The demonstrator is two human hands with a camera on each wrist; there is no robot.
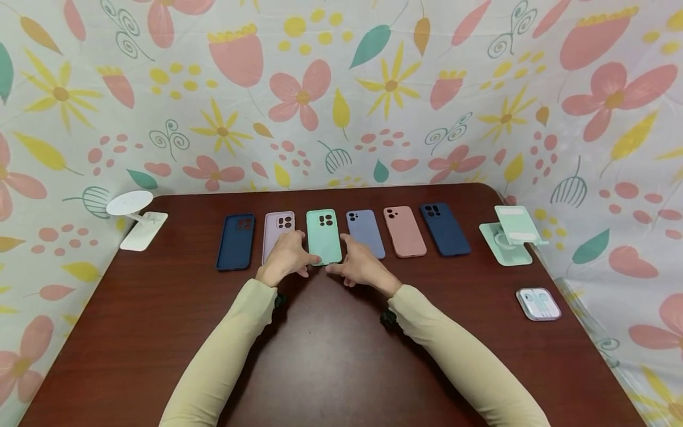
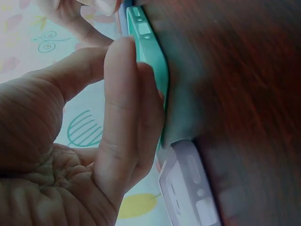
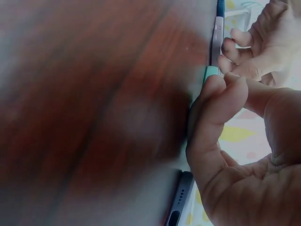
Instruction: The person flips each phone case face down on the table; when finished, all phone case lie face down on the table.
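A mint green phone case (image 1: pixel 324 236) lies on the table with its camera cutouts at the far end. My left hand (image 1: pixel 290 255) holds its near left corner, the thumb at the bottom edge. At the near right corner my right hand (image 1: pixel 365 264) holds it between thumb and fingers. The left wrist view shows port openings along the mint case's (image 2: pixel 149 47) edge. Left of it, a lavender phone case (image 1: pixel 273 228) is partly covered by my left hand. A light blue phone case (image 1: pixel 367 232) lies just right, partly behind my right hand.
In the same row lie a dark blue phone case (image 1: pixel 235 243) at left, a pink one (image 1: pixel 405 232) and another dark blue one (image 1: pixel 446 230). A white stand (image 1: pixel 144 231) is at far left; a mint stand (image 1: pixel 507 252) and boxed earphones (image 1: pixel 538 304) at right.
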